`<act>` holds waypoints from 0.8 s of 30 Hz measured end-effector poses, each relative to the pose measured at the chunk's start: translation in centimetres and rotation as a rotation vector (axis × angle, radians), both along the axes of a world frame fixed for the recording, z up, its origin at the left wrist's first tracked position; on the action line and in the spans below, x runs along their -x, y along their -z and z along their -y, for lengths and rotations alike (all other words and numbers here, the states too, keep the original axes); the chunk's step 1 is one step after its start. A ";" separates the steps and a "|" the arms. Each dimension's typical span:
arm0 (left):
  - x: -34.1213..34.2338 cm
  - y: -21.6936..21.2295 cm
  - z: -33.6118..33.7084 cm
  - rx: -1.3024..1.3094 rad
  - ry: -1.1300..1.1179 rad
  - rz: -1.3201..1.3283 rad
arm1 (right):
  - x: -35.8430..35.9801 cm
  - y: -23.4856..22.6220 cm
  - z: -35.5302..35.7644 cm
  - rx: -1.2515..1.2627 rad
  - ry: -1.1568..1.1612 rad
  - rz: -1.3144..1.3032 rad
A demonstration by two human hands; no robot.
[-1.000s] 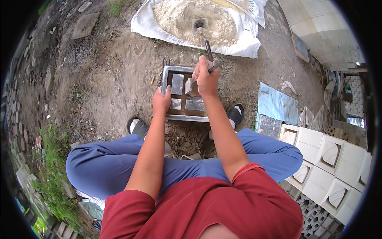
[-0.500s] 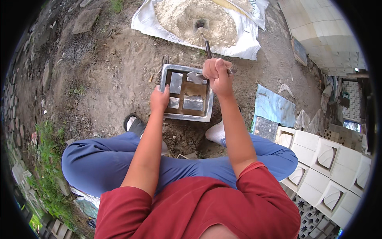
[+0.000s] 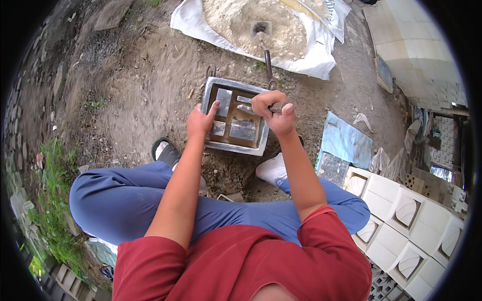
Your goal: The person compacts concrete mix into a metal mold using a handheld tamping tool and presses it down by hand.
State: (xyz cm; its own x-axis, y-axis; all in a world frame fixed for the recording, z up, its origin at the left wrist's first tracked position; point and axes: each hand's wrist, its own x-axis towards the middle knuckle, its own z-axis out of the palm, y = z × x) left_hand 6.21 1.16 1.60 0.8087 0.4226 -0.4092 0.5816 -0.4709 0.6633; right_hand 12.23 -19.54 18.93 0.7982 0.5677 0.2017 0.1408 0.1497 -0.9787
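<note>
"Square grey metal frame [image 3: 233,147]: where?"
"On brown earth [image 3: 135,95], the left hand [image 3: 200,124] pinching its left rim."
"The right hand [image 3: 275,111]?"
"Fist wrapped around a grey metal-bladed tool [image 3: 245,109] over the frame."

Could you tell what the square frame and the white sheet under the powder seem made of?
Square frame: probably metal, grey and worn, since its rim shines dully. White sheet: perhaps woven plastic, matte; it lies thin and creased, but cloth is possible.

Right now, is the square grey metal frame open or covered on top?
Open: no lid covers the square grey metal frame, and flat silvery rectangular blocks show inside its rim.
</note>
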 end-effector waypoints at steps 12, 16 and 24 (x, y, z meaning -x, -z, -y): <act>-0.2 -2.1 0.3 0.038 0.024 -0.061 | -1.4 5.3 -0.9 0.057 -0.060 0.071; -0.2 -2.2 0.4 0.035 0.008 -0.055 | -1.3 5.7 -0.6 0.069 -0.059 0.081; -0.2 -2.7 0.3 0.040 -0.003 -0.064 | -0.6 1.4 -0.4 0.002 -0.019 0.091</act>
State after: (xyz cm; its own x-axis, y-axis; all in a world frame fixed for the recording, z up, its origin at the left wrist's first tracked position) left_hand 6.37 0.89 4.34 0.7791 0.4078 -0.4761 0.6247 -0.4430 0.6430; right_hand 12.83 -19.13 17.58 0.7660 0.5828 0.2712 0.2259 0.1509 -0.9624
